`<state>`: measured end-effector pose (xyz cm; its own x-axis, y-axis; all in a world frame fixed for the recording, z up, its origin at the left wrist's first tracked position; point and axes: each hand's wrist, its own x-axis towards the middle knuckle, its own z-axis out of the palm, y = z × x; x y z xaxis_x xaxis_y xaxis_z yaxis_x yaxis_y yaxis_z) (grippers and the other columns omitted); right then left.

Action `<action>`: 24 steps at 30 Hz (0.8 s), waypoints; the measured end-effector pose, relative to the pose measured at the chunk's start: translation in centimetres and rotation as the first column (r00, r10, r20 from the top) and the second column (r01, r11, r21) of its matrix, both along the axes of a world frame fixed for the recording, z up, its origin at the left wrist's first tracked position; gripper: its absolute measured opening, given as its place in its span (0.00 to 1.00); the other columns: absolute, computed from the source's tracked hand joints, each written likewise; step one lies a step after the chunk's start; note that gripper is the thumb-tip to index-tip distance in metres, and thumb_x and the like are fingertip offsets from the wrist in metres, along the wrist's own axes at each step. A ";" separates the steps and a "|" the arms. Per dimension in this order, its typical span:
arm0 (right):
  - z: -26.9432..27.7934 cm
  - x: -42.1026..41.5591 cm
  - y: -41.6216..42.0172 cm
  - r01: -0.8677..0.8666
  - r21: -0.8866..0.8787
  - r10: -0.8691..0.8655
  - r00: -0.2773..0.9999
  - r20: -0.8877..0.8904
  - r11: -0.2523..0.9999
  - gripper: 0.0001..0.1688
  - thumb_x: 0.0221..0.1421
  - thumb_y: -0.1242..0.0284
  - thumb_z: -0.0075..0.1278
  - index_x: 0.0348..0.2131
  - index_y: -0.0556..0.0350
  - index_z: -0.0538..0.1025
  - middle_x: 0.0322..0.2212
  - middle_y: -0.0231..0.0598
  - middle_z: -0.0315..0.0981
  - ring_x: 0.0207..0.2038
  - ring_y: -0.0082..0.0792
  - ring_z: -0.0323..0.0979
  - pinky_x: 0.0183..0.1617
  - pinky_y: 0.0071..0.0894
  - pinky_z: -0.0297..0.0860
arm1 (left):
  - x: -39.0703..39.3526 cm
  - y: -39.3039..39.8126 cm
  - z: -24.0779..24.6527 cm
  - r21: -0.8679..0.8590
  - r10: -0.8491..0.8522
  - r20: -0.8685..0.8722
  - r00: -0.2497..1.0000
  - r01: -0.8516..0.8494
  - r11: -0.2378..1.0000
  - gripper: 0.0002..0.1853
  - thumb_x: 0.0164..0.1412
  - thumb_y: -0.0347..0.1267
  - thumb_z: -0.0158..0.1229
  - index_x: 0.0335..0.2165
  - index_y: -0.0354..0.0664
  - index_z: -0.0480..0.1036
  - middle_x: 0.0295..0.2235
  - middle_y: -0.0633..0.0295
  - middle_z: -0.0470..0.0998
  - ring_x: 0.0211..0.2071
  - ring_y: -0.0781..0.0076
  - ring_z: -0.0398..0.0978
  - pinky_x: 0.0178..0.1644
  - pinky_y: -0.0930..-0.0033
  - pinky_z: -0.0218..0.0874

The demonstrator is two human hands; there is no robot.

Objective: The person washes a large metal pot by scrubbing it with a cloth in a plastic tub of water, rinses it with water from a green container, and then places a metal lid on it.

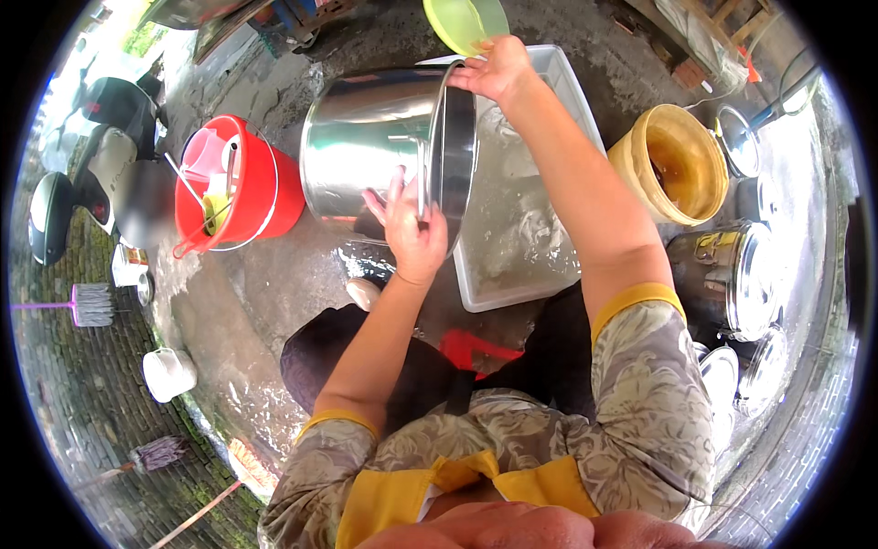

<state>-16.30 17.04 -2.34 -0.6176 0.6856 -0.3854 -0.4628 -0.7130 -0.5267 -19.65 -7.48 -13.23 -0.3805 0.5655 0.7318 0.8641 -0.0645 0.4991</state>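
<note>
A large stainless steel pot (363, 151) lies tipped on its side, its mouth facing the white plastic tub (473, 302). My left hand (417, 237) grips the pot's near side handle, with some fingers spread against the wall. At the far side of the pot's rim is my right hand (504, 68). Its fingertips touch the rim, while its upper fingers hold the edge of a tilted green plastic bowl (473, 27). How the fingers wrap behind the bowl is partly hidden. Cloudy water (521, 226) stands in the tub, directly right of the pot's mouth.
A red bucket (281, 185) with utensils stands left of the pot. Right of the tub are a yellow bucket (627, 147) holding brownish liquid and another steel pot (699, 267). A white bucket (169, 374) and mops (159, 453) are at left. The concrete floor (233, 329) is wet.
</note>
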 end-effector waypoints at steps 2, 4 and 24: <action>0.1 -0.9 0.6 0.021 0.068 -0.022 1.000 0.013 0.997 0.25 0.59 0.71 0.30 0.53 0.65 0.57 0.55 0.57 0.54 0.54 0.67 0.58 0.54 0.74 0.56 | 0.9 0.0 -1.0 0.009 -0.032 0.014 0.999 0.032 0.999 0.24 0.43 0.17 0.56 0.43 0.33 0.67 0.41 0.57 0.76 0.59 0.49 0.60 0.62 0.37 0.20; 0.6 -1.8 0.1 -0.046 0.178 0.026 0.993 0.114 0.983 0.21 0.58 0.72 0.32 0.49 0.63 0.61 0.49 0.53 0.62 0.49 0.59 0.64 0.51 0.66 0.62 | 1.4 0.1 -1.8 0.016 -0.056 0.033 0.998 0.056 0.998 0.18 0.41 0.18 0.57 0.37 0.35 0.70 0.42 0.55 0.75 0.59 0.47 0.59 0.62 0.37 0.18; -3.7 3.4 -10.4 0.122 0.459 -0.163 0.985 0.049 0.880 0.14 0.55 0.72 0.44 0.41 0.59 0.71 0.34 0.39 0.71 0.39 0.30 0.66 0.44 0.29 0.64 | -4.9 6.8 5.5 -0.424 0.162 -0.369 0.915 -0.321 0.847 0.27 0.59 0.49 0.47 0.52 0.47 0.66 0.54 0.50 0.63 0.57 0.52 0.58 0.57 0.50 0.49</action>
